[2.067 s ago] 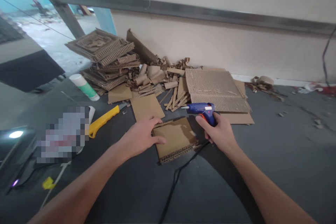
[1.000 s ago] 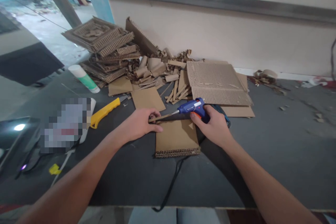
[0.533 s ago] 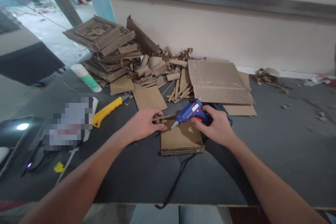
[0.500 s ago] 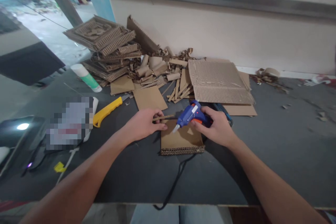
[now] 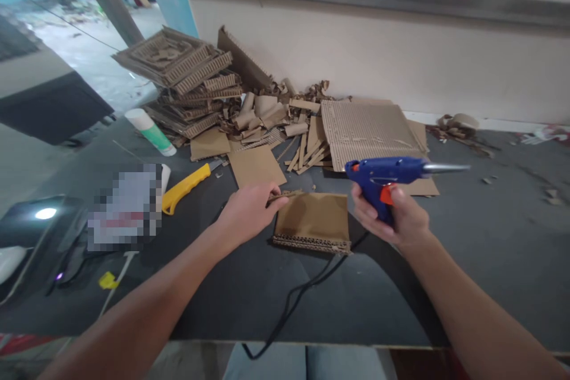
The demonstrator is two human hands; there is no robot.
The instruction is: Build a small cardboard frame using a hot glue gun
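My right hand (image 5: 394,217) grips a blue hot glue gun (image 5: 392,170) by its handle, the thumb near the orange trigger. The gun is raised above the table with its metal nozzle pointing right. My left hand (image 5: 253,209) pinches a thin cardboard strip (image 5: 291,194) at the far left edge of a small stack of cardboard squares (image 5: 314,217). Corrugated edges of the stack face me. The glue gun's black cord (image 5: 291,297) runs down past the table's front edge.
A yellow utility knife (image 5: 184,189) and a glue stick tube (image 5: 151,132) lie at left. Behind are stacked corrugated pieces (image 5: 191,83), loose cardboard strips (image 5: 309,151) and a corrugated sheet (image 5: 374,133). A lit lamp-like object (image 5: 44,214) is far left.
My right hand has swung the glue gun away from the stack, turning its nozzle from lower left to the right. My left hand stays by the stack's far left corner with the strip.
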